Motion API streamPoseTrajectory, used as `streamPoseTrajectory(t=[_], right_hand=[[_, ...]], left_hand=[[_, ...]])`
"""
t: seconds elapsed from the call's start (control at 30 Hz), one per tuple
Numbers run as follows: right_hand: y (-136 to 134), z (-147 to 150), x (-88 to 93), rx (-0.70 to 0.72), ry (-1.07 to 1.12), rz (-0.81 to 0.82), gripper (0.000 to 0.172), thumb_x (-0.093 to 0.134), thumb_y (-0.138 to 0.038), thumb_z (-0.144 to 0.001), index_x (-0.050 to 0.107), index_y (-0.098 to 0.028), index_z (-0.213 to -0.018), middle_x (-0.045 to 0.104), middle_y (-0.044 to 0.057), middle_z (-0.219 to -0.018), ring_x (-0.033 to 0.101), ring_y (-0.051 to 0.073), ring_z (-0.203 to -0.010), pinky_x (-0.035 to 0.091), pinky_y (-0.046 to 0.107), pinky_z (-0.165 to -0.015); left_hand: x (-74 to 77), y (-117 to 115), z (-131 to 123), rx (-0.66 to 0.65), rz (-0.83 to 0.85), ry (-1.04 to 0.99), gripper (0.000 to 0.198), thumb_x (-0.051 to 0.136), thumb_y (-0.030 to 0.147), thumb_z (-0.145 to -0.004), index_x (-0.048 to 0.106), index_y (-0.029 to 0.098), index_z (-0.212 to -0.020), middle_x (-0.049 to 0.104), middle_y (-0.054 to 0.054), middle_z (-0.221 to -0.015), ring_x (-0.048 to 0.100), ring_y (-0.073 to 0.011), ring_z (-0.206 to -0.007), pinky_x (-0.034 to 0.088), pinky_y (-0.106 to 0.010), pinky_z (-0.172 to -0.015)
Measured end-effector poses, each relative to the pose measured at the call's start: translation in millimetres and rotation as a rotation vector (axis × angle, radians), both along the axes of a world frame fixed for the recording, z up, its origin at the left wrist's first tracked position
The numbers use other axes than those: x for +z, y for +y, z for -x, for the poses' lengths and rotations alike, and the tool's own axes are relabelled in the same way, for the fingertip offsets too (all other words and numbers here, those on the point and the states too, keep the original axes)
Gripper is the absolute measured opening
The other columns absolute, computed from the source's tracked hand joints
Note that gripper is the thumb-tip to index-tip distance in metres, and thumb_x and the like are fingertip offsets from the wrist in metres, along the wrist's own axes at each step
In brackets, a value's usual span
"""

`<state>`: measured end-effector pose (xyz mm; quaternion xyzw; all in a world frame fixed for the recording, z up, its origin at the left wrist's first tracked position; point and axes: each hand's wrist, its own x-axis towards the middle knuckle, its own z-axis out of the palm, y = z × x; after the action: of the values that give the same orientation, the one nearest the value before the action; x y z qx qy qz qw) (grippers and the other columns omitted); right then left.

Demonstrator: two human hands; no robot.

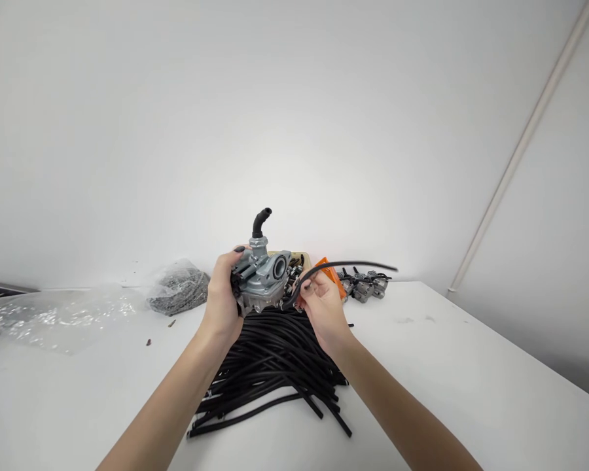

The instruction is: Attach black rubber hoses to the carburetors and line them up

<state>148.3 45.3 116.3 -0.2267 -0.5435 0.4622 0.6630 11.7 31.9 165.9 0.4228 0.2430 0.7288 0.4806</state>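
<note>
My left hand point(224, 288) is closed around a silver carburetor point(262, 281), held up above the table with its round bore facing right. A black rubber elbow point(260, 224) sticks up from its top. The fingers of my right hand point(322, 302) pinch a thin black hose point(346, 264) close to its left end, which is at the lower right of the carburetor. I cannot tell whether that end is fitted on. The hose's free end curves off to the right. Below both hands lies a pile of black hoses point(275, 366).
Behind my right hand stands an orange bin point(334, 271), with several carburetors point(366, 286) to its right. A yellowish container point(302, 257) with metal parts is partly hidden. On the left lie a clear plastic bag point(69, 320) and a bag of dark small parts point(179, 288). The white table point(446, 373) meets a wall.
</note>
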Motion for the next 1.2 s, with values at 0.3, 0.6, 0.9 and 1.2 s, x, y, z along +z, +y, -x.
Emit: streamPoseTrajectory(t=[0.3, 0.6, 0.9, 1.2], right_hand=[[-1, -11, 6.8, -0.093, -0.003, -0.123, 0.045, 0.079, -0.052, -0.063, 0.05, -0.018, -0.076, 0.046, -0.001, -0.073, 0.045, 0.011, -0.065, 0.041, 0.022, -0.059], [-2, -10, 8.1, -0.208, 0.041, -0.182, 0.027, 0.075, -0.031, -0.071, 0.051, -0.018, -0.076, 0.049, 0.0, -0.076, 0.049, 0.012, -0.071, 0.046, 0.025, -0.071], [-10, -15, 13.6, -0.128, 0.054, -0.246, 0.018, 0.071, -0.024, -0.076, 0.054, -0.019, -0.08, 0.052, 0.002, -0.085, 0.052, 0.012, -0.077, 0.047, 0.025, -0.075], [1, -14, 9.9, -0.005, 0.088, -0.079, 0.03, 0.079, -0.028, -0.068, 0.054, -0.02, -0.084, 0.054, 0.001, -0.088, 0.055, 0.011, -0.083, 0.049, 0.023, -0.08]], left_hand=[[1.1, -12, -11, -0.15, 0.196, -0.053, 0.038, 0.068, 0.047, -0.061, 0.06, 0.015, -0.078, 0.059, -0.004, -0.071, 0.062, -0.0239, -0.073, 0.054, -0.03, -0.065], [-6.0, -5, -12, -0.185, 0.304, -0.087, 0.034, 0.069, 0.044, -0.063, 0.06, 0.014, -0.076, 0.062, -0.005, -0.073, 0.06, -0.0208, -0.064, 0.052, -0.026, -0.057], [-10.2, -1, -13, -0.153, 0.337, -0.122, 0.03, 0.068, 0.041, -0.065, 0.06, 0.014, -0.077, 0.061, -0.003, -0.065, 0.059, -0.0191, -0.055, 0.051, -0.026, -0.052], [-11.8, 0, -15, -0.139, 0.327, -0.115, 0.031, 0.069, 0.041, -0.064, 0.059, 0.015, -0.078, 0.06, -0.002, -0.062, 0.059, -0.0194, -0.054, 0.05, -0.026, -0.051]])
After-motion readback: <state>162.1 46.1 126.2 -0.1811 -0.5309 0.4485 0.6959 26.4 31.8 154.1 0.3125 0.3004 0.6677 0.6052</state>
